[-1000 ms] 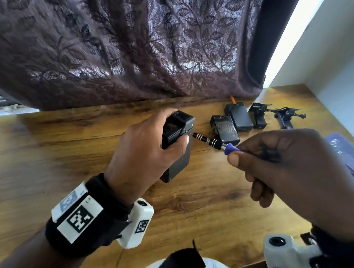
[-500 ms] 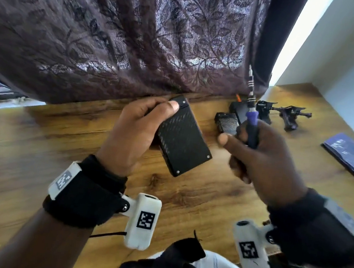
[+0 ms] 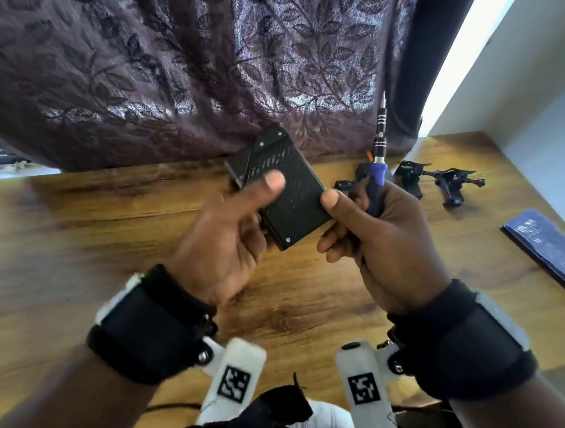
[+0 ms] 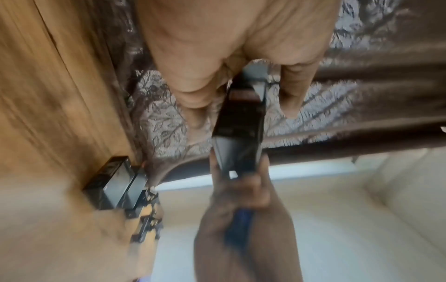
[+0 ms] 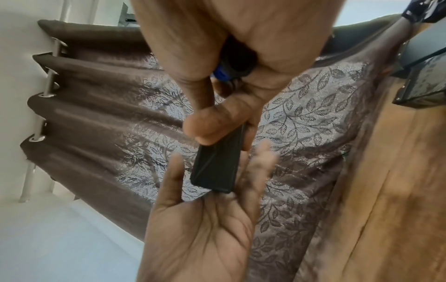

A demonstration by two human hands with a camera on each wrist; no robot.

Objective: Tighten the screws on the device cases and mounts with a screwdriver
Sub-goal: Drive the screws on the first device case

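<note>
Change: since half a second ago we have brought the right hand (image 3: 383, 241) in to the black device case (image 3: 287, 193), which the left hand (image 3: 232, 228) held alone.
Case: above the wooden table (image 3: 53, 255), tilted, between both hands.
Left hand: fingers under it, thumb on top.
Right hand: thumb and forefinger pinch its edge; other fingers wrap the blue-handled screwdriver (image 3: 378, 154), pointing up.
Beyond: mounts (image 3: 436, 182) on the table.

The right hand (image 3: 382, 237) hides most of the screwdriver (image 3: 378, 154) handle; cases (image 3: 349, 186) behind it are mostly covered.
</note>
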